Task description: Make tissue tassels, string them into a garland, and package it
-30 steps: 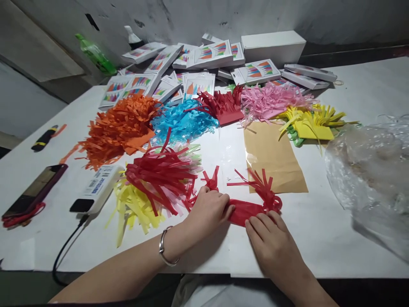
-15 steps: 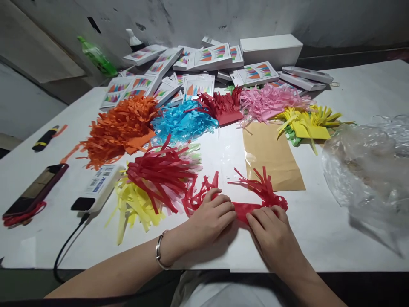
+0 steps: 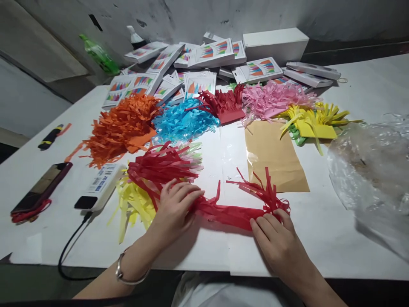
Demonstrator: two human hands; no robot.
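Note:
A red tissue-paper tassel point(image 3: 231, 216) lies stretched sideways on the white table, with cut fringe at its right end. My right hand point(image 3: 276, 232) has its fingers closed on that end, just below the upright red strips. Over the left part of the tassel rests my left hand point(image 3: 179, 204), fingers extended and lightly bent, palm down; what lies beneath it is hidden. Touching or just beyond its fingertips is a bundle of dark red tassels point(image 3: 162, 166), spread over pale yellow strips point(image 3: 136, 202).
Orange point(image 3: 124, 128), blue point(image 3: 187, 119), red, pink point(image 3: 275, 100) and yellow point(image 3: 316, 123) tassel piles form an arc. Behind are several printed boxes point(image 3: 211, 53). A brown sheet point(image 3: 275, 157), clear plastic bag point(image 3: 367, 166), phone point(image 3: 41, 187) and cabled white device point(image 3: 99, 187) lie around.
My left hand has slid left along the red tassel, and more of its middle shows between my hands. The right hand stays nearly in place at the other end.

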